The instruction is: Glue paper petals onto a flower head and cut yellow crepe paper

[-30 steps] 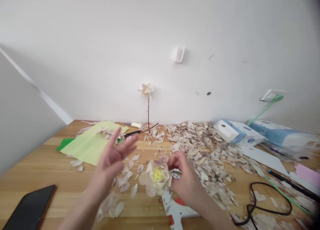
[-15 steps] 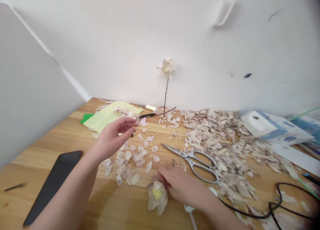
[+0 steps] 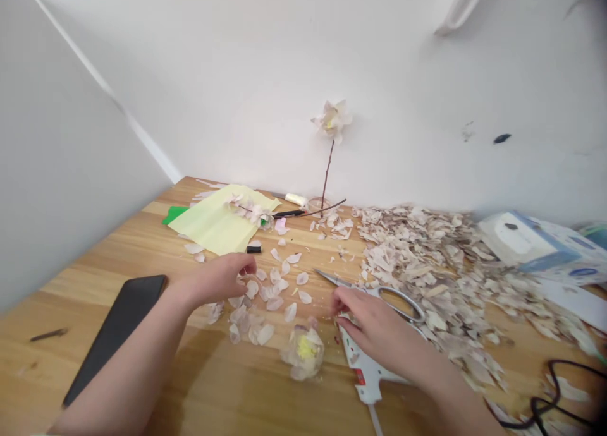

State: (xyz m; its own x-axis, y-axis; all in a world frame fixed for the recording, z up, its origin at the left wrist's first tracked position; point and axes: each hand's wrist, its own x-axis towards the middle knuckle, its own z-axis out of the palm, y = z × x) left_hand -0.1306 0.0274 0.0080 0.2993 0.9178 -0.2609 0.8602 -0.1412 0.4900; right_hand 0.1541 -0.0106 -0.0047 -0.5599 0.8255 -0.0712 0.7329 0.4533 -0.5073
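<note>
My left hand (image 3: 230, 275) hovers over the left side of the scattered pale petals (image 3: 275, 290), its fingers bent downward and apart from the thumb, with nothing seen in it. A petal flower with a yellow centre (image 3: 304, 352) lies on the wooden table, untouched and a little blurred. To its right, my right hand (image 3: 364, 313) is open, thumb and fingers parted, above a white glue gun (image 3: 363, 360). The hand and wrist cover part of the glue gun and of the silver scissors (image 3: 403, 302) behind it.
A heap of dried petals (image 3: 422, 253) spreads across the right, beside a tissue box (image 3: 526, 240). One flower on a stem (image 3: 327, 174) stands at the wall. Yellow paper (image 3: 208, 224), a black pen (image 3: 288, 214), a black phone-like slab (image 3: 116, 328) and a black cable (image 3: 538, 401) lie around.
My right hand has let go of the flower and moved right, over the glue gun. My left hand has lowered toward the loose petals. The view has shifted slightly left.
</note>
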